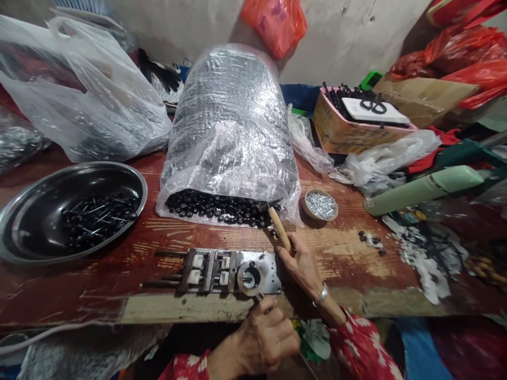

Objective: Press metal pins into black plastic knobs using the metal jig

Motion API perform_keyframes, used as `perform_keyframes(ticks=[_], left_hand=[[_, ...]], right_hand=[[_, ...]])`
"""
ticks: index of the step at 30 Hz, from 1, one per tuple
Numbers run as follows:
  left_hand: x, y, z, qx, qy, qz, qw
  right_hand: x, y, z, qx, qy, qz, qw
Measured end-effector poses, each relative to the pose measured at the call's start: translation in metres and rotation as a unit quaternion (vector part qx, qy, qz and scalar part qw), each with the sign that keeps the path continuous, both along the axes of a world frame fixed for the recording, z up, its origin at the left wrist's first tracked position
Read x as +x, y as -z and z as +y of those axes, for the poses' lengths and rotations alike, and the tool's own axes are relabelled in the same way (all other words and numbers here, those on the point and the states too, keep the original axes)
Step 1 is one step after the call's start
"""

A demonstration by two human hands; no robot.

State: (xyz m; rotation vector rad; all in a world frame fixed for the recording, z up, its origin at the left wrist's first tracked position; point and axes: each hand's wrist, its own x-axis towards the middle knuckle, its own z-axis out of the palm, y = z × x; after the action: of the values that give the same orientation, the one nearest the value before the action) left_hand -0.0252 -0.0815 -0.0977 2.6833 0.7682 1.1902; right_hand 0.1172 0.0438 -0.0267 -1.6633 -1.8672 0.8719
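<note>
My right hand (303,264), with a silver bracelet at the wrist, is closed round the wooden handle of a small hammer (279,227). Its dark head lies over the black round parts (222,208) at the mouth of a clear plastic bag. At the bench's front edge my left hand (267,335) is closed on a thin metal lever (259,297), which joins the ring of a metal jig (227,272). Short dark pins show inside the ring, and pale blocks sit in the jig's left half. Most of the lever is hidden by my fingers.
Left stands a steel bowl (144,198) of black parts with metal pins. A small bowl (307,206) of nails is right of the big bag (237,116). Farther right are a green bottle (423,190), a box (340,132) of black pieces, and scraps (423,264).
</note>
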Motion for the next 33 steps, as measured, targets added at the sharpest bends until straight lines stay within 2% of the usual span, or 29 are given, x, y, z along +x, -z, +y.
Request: perform_keyframes(ticks=[7, 11, 19, 23, 25, 28, 30, 33], left_hand=[[0.001, -0.001, 0.0, -0.011, -0.003, -0.013, 1.0], [0.002, -0.003, 0.001, -0.001, -0.008, -0.035, 0.999], [0.003, -0.002, 0.0, -0.007, -0.009, -0.025, 1.0], [0.004, -0.002, -0.001, -0.007, -0.015, -0.031, 0.999], [0.004, -0.002, -0.001, -0.008, -0.016, -0.035, 0.999], [0.004, -0.002, -0.002, -0.007, -0.013, -0.038, 0.999], [0.004, -0.001, -0.002, -0.006, -0.013, -0.038, 0.999], [0.004, 0.001, -0.002, -0.008, -0.012, -0.034, 0.999]], right_hand=[[0.011, 0.002, -0.003, -0.011, 0.014, 0.043, 0.999], [0.027, -0.002, -0.021, -0.021, 0.049, 0.071, 0.996], [0.08, 0.001, -0.059, -0.037, 0.106, 0.072, 0.991], [0.09, 0.004, -0.067, -0.053, 0.148, 0.094, 0.983], [0.088, 0.003, -0.072, -0.043, 0.118, 0.071, 0.99], [0.085, -0.001, -0.076, -0.05, 0.032, 0.027, 0.998], [0.088, -0.003, -0.077, -0.041, 0.039, 0.024, 0.998], [0.095, -0.001, -0.077, -0.019, 0.1, 0.05, 0.994]])
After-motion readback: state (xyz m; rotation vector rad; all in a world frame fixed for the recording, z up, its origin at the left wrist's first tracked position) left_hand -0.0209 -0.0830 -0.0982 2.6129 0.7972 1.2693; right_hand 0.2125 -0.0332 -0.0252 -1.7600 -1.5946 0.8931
